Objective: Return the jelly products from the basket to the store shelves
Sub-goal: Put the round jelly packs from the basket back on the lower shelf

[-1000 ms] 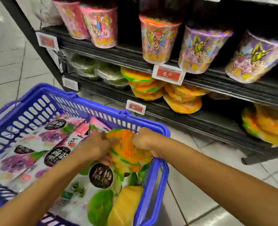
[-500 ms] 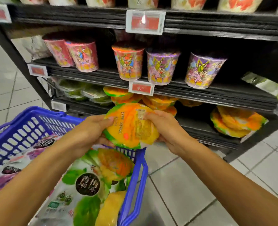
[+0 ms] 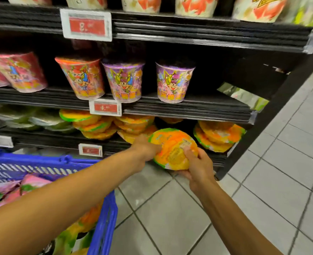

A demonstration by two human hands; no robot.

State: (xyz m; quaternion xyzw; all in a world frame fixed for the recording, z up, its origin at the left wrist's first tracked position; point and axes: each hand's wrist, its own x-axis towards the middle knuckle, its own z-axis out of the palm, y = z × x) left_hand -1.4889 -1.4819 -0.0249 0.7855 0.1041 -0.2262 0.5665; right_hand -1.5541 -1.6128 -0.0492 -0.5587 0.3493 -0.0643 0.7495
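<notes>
A big red price tag hangs up high, a smaller price tag lower down. Cartoon-printed cups stand in a row. Pale grey floor tiles run underfoot.

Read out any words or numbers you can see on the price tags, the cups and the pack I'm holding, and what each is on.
"8." on the top price tag; the rest is blurred.
On the middle price tag: one digit, too blurred to read.
On the bottom price tag: unreadable.
On the orange jelly pack: small print and a sticker, too blurred to read.
On the cartoon cups: lettering blurred, unreadable.
</notes>
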